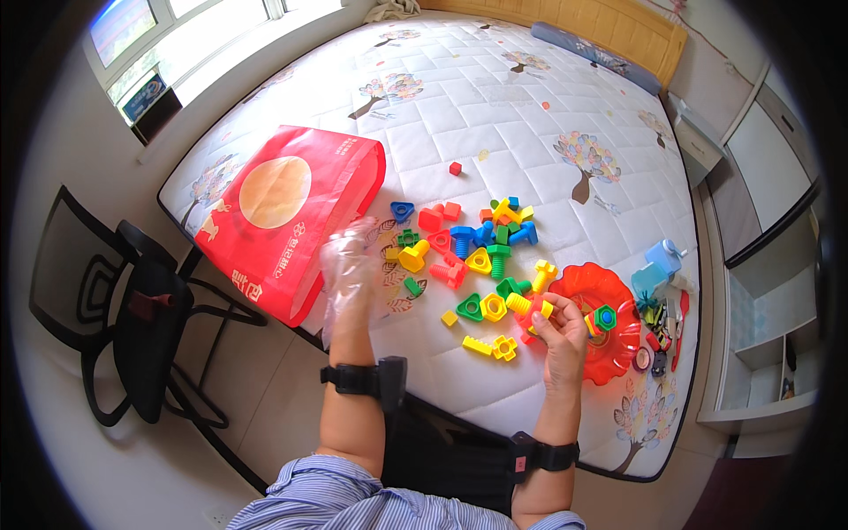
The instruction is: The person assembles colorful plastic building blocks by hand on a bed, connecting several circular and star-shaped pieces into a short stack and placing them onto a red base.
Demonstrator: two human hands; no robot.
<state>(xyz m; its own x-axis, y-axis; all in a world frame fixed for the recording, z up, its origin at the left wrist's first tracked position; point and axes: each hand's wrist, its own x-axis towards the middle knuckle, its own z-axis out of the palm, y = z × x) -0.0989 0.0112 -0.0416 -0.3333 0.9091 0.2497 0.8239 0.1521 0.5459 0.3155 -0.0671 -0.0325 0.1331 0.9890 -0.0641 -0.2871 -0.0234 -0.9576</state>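
My left hand (345, 276) is inside a crumpled clear plastic bag (334, 305) that reaches down over the wrist. The plastic blurs its fingers, and I cannot tell how they are bent. It hovers beside a red carrier bag (237, 210). My right hand (562, 346) pinches a yellow toy bolt (519, 304) with a red piece (536, 320) around it. Just right of that hand is a scalloped translucent red bowl (624, 353) with a green-and-blue toy nut (605, 318) in it. Colourful plastic nuts and bolts, including a blue bolt (461, 237), lie in a loose pile between my hands.
Everything lies on a white quilted mattress (477, 115) with tree prints. On its right edge are a light-blue bottle (662, 258), a tape roll (642, 359) and small items. A black chair (146, 305) stands left, shelving (764, 353) right. A lone red cube (455, 168) sits farther back.
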